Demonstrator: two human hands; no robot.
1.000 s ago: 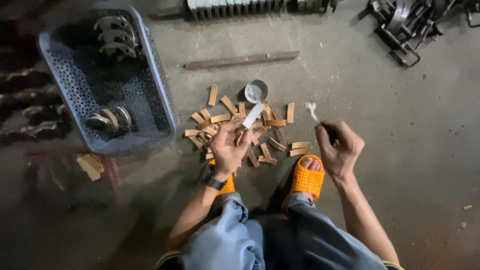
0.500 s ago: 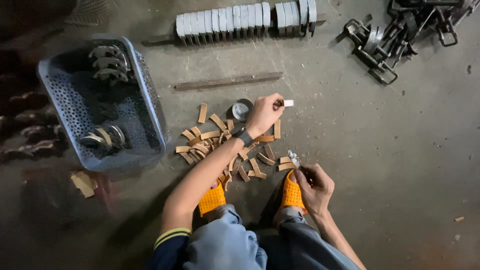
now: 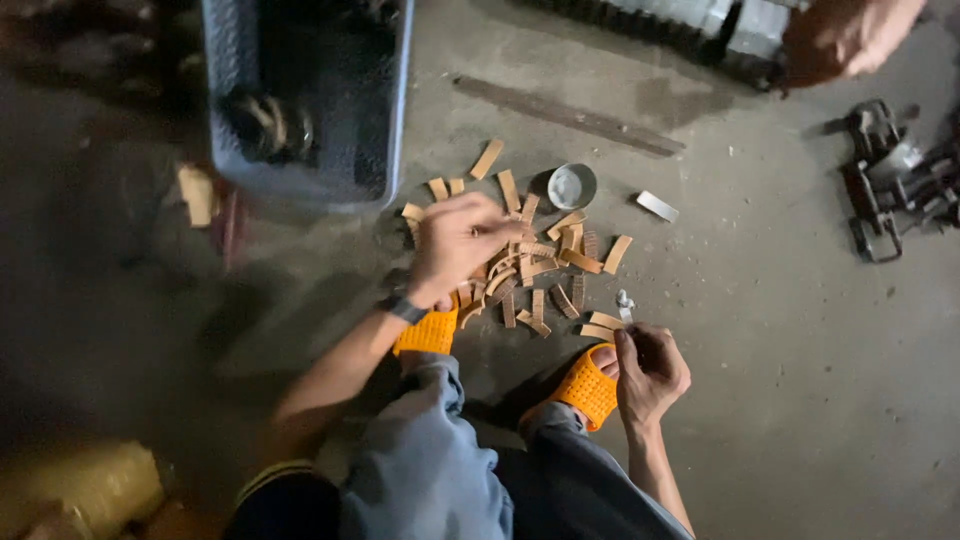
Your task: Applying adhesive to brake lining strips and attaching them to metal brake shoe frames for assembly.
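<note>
Probably workshop: concrete floor (image 3: pixel 780 380), metal clamps (image 3: pixel 890 190)

Bare grey concrete floor (image 3: pixel 780 380), stained and dusty. Light falls unevenly; the left side lies in deep shadow. Blue perforated plastic crate (image 3: pixel 395 110) upper left. Dark metal clamps (image 3: pixel 890 185), possibly chain parts, far right.
</note>
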